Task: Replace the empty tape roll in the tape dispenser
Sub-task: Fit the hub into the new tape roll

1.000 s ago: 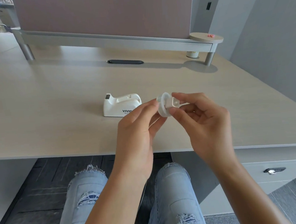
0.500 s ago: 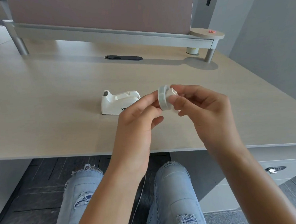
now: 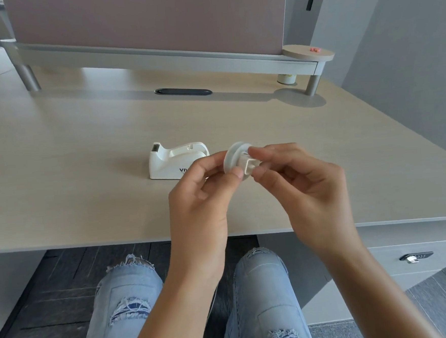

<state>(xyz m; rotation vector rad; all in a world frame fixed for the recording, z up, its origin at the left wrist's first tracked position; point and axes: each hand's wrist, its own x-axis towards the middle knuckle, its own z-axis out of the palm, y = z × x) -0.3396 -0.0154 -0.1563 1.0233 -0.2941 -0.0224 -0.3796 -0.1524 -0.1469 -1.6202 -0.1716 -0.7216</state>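
A white tape dispenser (image 3: 172, 161) stands on the beige desk (image 3: 84, 157), its roll slot empty. In front of it, above the desk, I hold a pale tape roll (image 3: 233, 157) with a white plastic hub (image 3: 248, 165) sticking out of its centre toward the right. My left hand (image 3: 202, 196) pinches the roll's rim between thumb and fingers. My right hand (image 3: 305, 187) grips the hub with thumb and forefinger. Fingers hide part of the roll and hub.
A pink divider panel (image 3: 148, 23) on a grey rail crosses the back of the desk, with a dark cable slot (image 3: 183, 91) before it. A small roll (image 3: 286, 78) stands under the round shelf (image 3: 308, 52) at back right. My knees are under the desk edge; a locked drawer (image 3: 415, 257) is at right.
The roll and hub stay between both hands; my fingers have shifted and the hub shows more clearly out of the roll's right side. The view has drifted slightly.
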